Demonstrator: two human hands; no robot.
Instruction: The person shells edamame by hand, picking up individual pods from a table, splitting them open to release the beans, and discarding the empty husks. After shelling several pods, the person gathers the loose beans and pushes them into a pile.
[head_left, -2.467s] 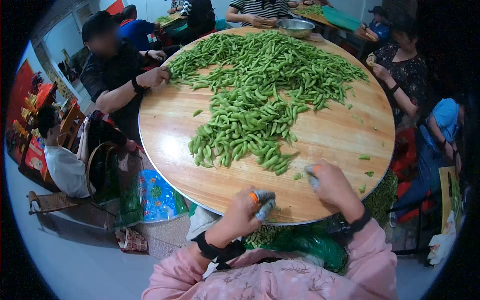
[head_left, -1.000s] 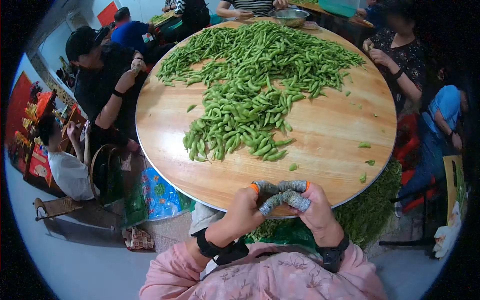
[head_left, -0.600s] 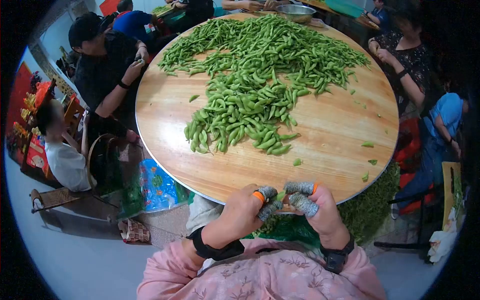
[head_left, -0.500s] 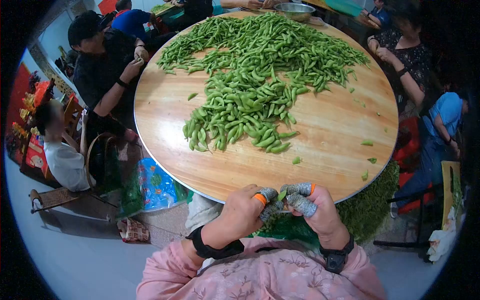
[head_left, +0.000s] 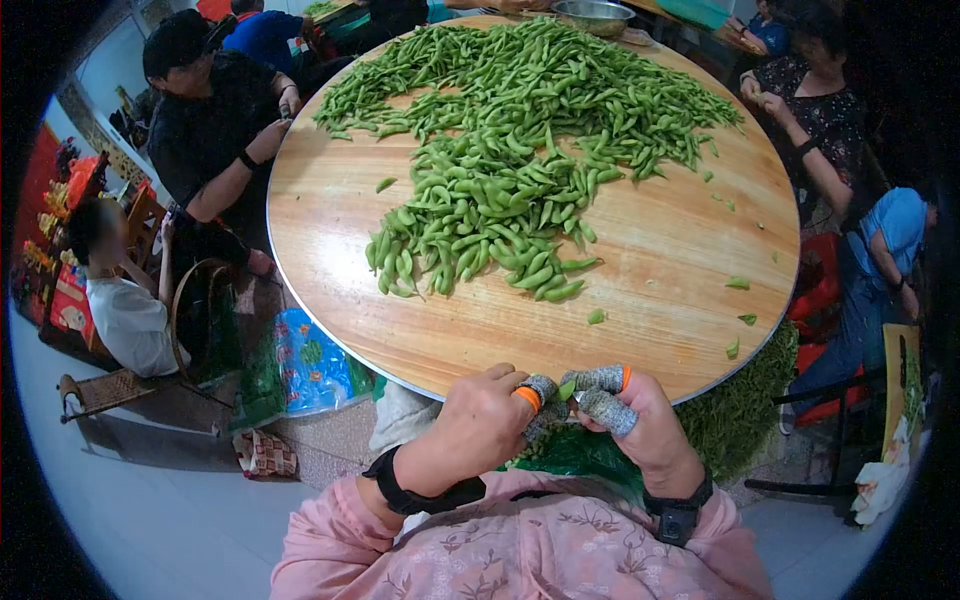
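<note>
My left hand [head_left: 490, 415] and my right hand [head_left: 635, 420] meet at the near edge of the round wooden table [head_left: 690, 330]. Grey knitted sleeves cover some fingertips, with an orange band on each hand. Between the fingertips a small green pod [head_left: 567, 390] shows, pinched by both hands; most of it is hidden. Beyond my hands a large heap of green pods [head_left: 490, 200] spreads over the table towards its far side. A single loose pod piece [head_left: 597, 317] lies between the heap and my right hand.
A metal bowl [head_left: 592, 15] stands at the far edge. Co-workers sit at the left [head_left: 205, 110] and right [head_left: 815, 110] of the table. Green plant matter [head_left: 750, 420] lies below the right edge, and a blue bag [head_left: 315, 365] is on the floor at left.
My two hands stay together at the table edge with the pod between them, nearly unmoved. The view has shifted slightly. The co-workers' hands have moved a little.
</note>
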